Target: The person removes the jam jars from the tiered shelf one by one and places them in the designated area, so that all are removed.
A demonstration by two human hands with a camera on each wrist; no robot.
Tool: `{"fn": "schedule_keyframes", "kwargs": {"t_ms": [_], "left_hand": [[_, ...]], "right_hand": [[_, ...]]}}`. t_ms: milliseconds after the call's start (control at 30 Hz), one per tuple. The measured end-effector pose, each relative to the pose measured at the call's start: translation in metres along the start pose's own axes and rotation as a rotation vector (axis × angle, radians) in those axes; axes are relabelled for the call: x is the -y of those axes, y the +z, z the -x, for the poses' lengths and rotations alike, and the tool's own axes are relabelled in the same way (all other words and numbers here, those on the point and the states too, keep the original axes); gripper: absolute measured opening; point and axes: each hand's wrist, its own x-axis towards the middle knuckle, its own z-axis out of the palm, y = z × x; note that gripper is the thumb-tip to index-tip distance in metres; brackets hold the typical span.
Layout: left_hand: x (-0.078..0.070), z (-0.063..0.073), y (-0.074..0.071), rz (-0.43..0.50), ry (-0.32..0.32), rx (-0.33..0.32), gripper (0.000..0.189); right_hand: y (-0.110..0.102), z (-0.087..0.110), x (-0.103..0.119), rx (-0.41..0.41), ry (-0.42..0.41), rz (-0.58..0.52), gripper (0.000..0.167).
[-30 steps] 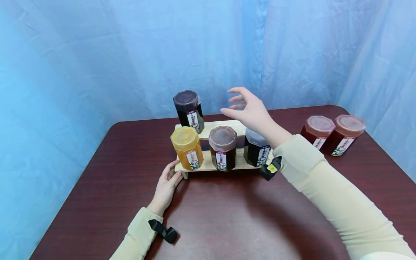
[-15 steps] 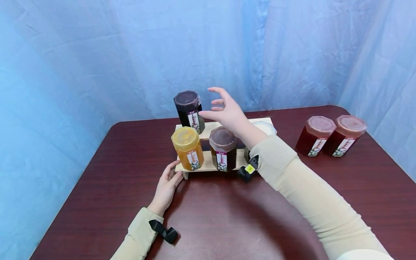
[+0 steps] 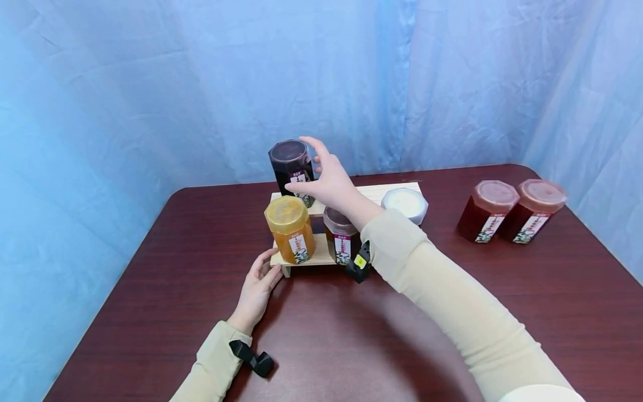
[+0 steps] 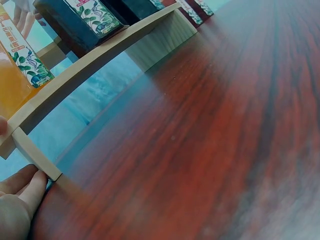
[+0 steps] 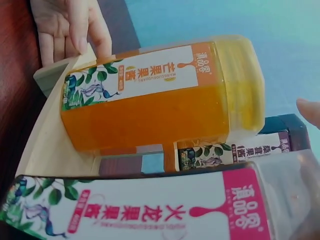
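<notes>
My left hand (image 3: 254, 296) grips the front left corner of a two-tier wooden rack (image 3: 324, 254), its fingertips at the leg in the left wrist view. Over the rack, my right hand (image 3: 329, 181) is spread beside a dark jam jar (image 3: 286, 173) on the upper tier. The thumb crosses in front of that jar's label, and the index finger reaches the right of its lid. On the lower tier stand a yellow-orange jam jar (image 3: 288, 229) and a dark jar with a pink-topped label (image 5: 130, 205), partly hidden by the right wrist.
A pale-lidded jar (image 3: 404, 204) shows at the rack's right end, its body hidden by the sleeve. Two red jam jars (image 3: 487, 212) stand together on the dark wooden table (image 3: 201, 240) at the right. A blue curtain (image 3: 226, 100) hangs behind the table.
My right hand has moved left across the rack to the dark jar on the upper tier. The left hand and the jars have stayed in place.
</notes>
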Motion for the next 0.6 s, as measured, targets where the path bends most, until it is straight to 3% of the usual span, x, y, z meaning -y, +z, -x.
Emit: {"fn": "schedule_keyframes", "kwargs": {"t_ms": [167, 367, 600], "left_hand": [[0.000, -0.001, 0.001, 0.016, -0.005, -0.001, 0.041], [0.000, -0.001, 0.000, 0.007, -0.018, 0.006, 0.041], [-0.001, -0.002, -0.001, 0.009, -0.011, 0.011, 0.041]], "right_hand": [[0.003, -0.003, 0.002, 0.011, 0.006, 0.068, 0.075], [0.008, -0.007, -0.001, -0.013, -0.013, 0.176, 0.075], [0.012, -0.013, 0.000, -0.041, -0.016, 0.139, 0.071]]}}
